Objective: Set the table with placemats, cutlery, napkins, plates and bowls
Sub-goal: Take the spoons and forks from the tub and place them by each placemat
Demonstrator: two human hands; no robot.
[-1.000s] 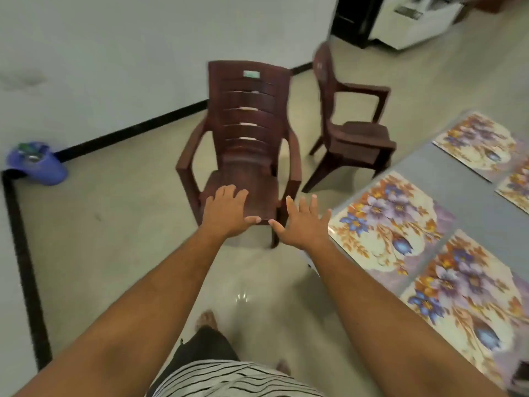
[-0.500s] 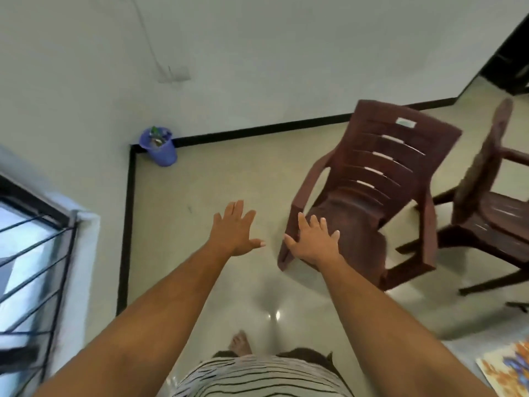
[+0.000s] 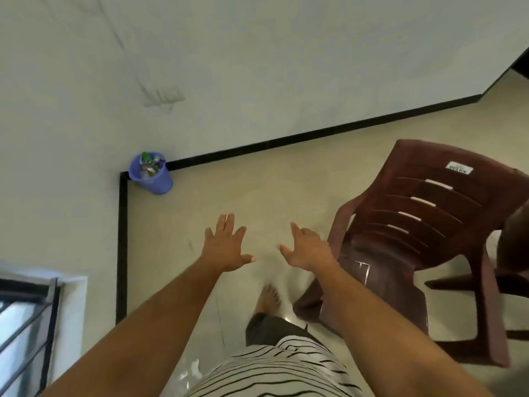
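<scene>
Both hands empty, fingers spread wide — left hand [image 3: 226, 247] and right hand [image 3: 307, 252] held out over bare floor [image 3: 257, 190]. No placemats, cutlery or worktop in view, so which way they lie from the grip can't be told. Brown chair [image 3: 415, 230] sits just right of the right hand; blue bin [image 3: 151, 174] in the corner — nothing to pick here.

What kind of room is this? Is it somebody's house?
Probably a plain room in a home, maybe a dining area. There is a brown plastic armchair on a shiny tiled floor, a small purple bin standing in the corner, and a barred window in the white wall.
</scene>
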